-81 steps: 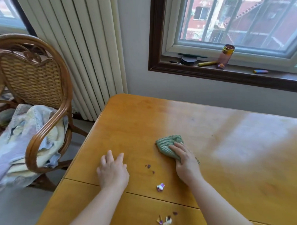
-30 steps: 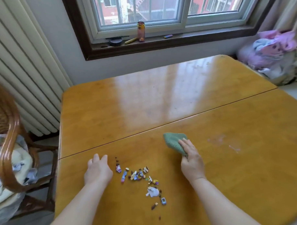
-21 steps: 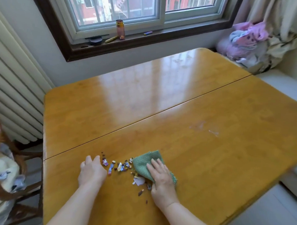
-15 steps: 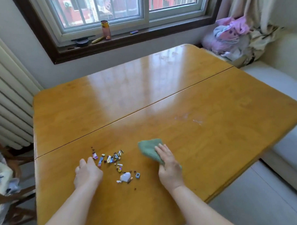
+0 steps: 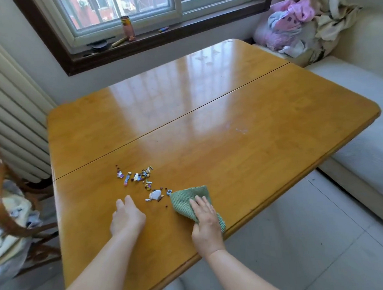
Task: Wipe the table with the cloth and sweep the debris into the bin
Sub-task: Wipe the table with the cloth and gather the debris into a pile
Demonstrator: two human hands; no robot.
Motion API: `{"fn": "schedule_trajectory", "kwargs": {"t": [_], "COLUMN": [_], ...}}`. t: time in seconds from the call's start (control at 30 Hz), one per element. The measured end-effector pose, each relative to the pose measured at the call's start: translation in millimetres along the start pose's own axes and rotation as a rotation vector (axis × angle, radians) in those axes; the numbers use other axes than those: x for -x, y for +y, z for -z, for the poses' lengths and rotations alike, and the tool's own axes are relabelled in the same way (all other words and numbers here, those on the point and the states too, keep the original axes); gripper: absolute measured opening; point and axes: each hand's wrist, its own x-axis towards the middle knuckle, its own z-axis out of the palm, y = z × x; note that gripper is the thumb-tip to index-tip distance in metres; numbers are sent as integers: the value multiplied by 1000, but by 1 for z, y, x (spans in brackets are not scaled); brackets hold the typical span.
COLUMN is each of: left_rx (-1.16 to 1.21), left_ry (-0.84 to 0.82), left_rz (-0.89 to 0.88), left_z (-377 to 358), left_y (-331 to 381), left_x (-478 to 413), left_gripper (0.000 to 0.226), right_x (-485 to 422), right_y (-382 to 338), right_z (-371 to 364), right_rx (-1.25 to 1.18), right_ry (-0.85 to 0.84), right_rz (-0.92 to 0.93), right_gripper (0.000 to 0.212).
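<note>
A folded green cloth [image 5: 185, 200] lies flat on the wooden table [image 5: 240, 146] near its front edge. My right hand [image 5: 206, 223] presses down on the cloth's near half, fingers spread over it. A small scatter of debris [image 5: 141, 181], coloured paper scraps and dark crumbs, sits just left of the cloth, its nearest bits touching the cloth's left edge. My left hand [image 5: 127, 216] rests palm down on the table below the scatter, fingers loosely curled and holding nothing. No bin is in view.
A wicker chair [image 5: 1, 203] with laundry on it stands at the left. A white sofa [image 5: 360, 120] with a heap of pink clothes [image 5: 286, 24] runs along the right. A radiator [image 5: 15, 125] and a windowsill with a small bottle [image 5: 127, 28] lie behind the table.
My right hand has slid the cloth nearer the front edge and up against the right side of the debris. My left hand has moved below the scatter. The view has turned rightward.
</note>
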Motion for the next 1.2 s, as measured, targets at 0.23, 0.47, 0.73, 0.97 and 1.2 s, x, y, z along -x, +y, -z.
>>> {"fn": "schedule_trajectory", "kwargs": {"t": [0.23,0.47,0.73,0.97,1.2], "left_rx": [0,-64,-5,9,-28], "left_ry": [15,-72,-171,-157,-108], "left_rz": [-51,-301,-606,-667,-780], "left_z": [20,27,81,103,111], "left_y": [-17,-39,-122,-112,-74], "left_x": [-7,-25,-101,-139,-172], "left_gripper": [58,50,46,47,46], "right_x": [-38,-10,-27,-27,-86], "right_y": [23,-9,-92,-78,-61], "right_z": [66,-19,-84,-58,-52], "right_rx": [7,192,-253,-56,47], "right_ry": [276,298,689,837,642], "right_rz": [-284,-262,-510,-758,-725], "right_gripper": [59,61,52,45,48]}}
